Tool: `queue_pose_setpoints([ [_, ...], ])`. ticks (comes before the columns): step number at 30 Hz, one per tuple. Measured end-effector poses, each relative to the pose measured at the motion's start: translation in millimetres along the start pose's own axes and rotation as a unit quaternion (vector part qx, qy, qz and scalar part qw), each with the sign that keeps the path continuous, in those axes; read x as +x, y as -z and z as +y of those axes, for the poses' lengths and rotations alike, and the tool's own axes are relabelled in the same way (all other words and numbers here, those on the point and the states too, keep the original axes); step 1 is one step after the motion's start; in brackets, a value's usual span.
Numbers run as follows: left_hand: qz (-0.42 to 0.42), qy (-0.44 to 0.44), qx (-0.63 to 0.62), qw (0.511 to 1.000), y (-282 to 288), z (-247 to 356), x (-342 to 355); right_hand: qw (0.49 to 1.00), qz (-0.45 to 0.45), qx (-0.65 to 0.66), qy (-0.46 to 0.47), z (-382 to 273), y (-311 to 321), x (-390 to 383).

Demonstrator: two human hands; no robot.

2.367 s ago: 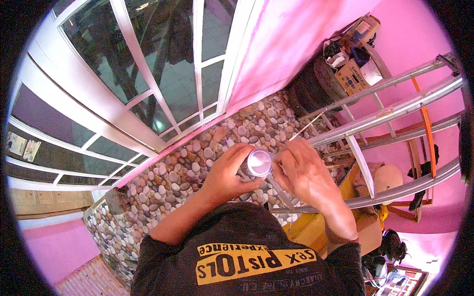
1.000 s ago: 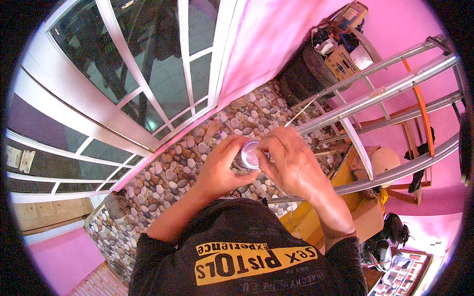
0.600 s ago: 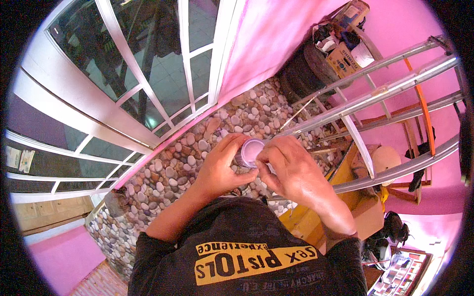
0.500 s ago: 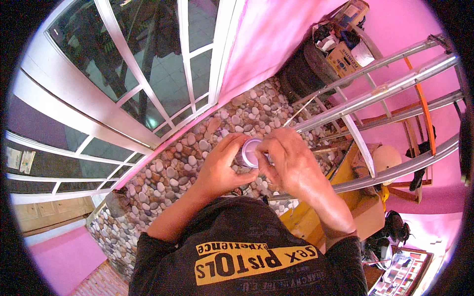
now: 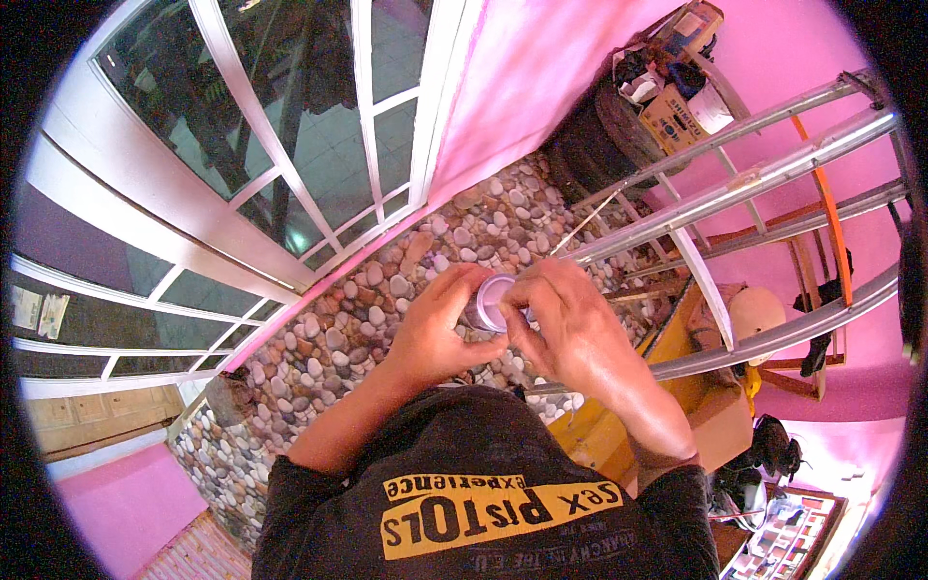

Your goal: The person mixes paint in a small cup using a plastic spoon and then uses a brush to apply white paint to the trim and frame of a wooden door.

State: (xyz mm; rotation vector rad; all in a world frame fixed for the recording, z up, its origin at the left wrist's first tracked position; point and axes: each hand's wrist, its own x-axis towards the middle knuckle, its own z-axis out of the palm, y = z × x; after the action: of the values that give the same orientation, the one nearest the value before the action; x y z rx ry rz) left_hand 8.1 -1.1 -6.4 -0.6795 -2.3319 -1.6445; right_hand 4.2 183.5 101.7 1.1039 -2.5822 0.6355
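Head view: we look down on our two hands, close together above a floor of multicoloured rounded pebbles (image 5: 358, 319).
Cup: a small, round, pale cup with a whitish rim (image 5: 489, 302) sits inside our left hand's grip, mouth toward us; its material we cannot tell.
Left hand: (image 5: 440, 324) fingers and thumb curve around opposite sides of the cup.
Right hand: (image 5: 568, 327) fingertips bunch at the cup's right rim; what they pinch, if anything, is hidden.
Stick: a thin, straight, pale stick (image 5: 585, 223) slants away just beyond the right knuckles; we cannot tell whether that hand holds it.
Risk: a nudge from the right fingertips, or a slack left thumb, could tip the cup.
Edges: a silver metal ladder (image 5: 773, 172) runs right of the grip, near enough to knock; white-framed glass panels (image 5: 391, 145) stand well left.
Room: leftward over the pebbles, there seems more space.
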Motion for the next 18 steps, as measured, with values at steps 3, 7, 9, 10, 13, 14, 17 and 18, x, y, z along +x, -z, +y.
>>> queue_pose_setpoints([
  [3,-0.01,0.006,-0.013,1.0,1,4,1,1.0,0.009,-0.019,-0.015,8,-4,-1],
  [7,0.006,0.016,-0.023,1.0,1,0,-1,0.998,-0.001,-0.059,-0.021,10,4,-6],
  [9,0.016,-0.002,-0.009,1.0,1,-1,-1,0.998,-0.009,-0.055,-0.032,10,9,-10],
  [10,0.008,0.001,-0.009,1.0,3,0,0,0.998,-0.009,-0.055,-0.032,8,9,-13],
  [13,0.003,0.005,-0.012,1.0,4,5,2,0.998,-0.039,-0.019,-0.051,3,10,-17],
  [14,0.006,0.006,-0.016,1.0,4,5,2,0.999,-0.029,0.003,-0.04,1,8,-14],
  [17,0.007,0.0,-0.025,1.0,1,0,1,0.999,-0.006,0.014,-0.031,-2,-2,-8],
  [18,0.006,0.0,-0.025,1.0,1,1,2,1.0,0.006,0.002,-0.03,-1,-4,-7],
])
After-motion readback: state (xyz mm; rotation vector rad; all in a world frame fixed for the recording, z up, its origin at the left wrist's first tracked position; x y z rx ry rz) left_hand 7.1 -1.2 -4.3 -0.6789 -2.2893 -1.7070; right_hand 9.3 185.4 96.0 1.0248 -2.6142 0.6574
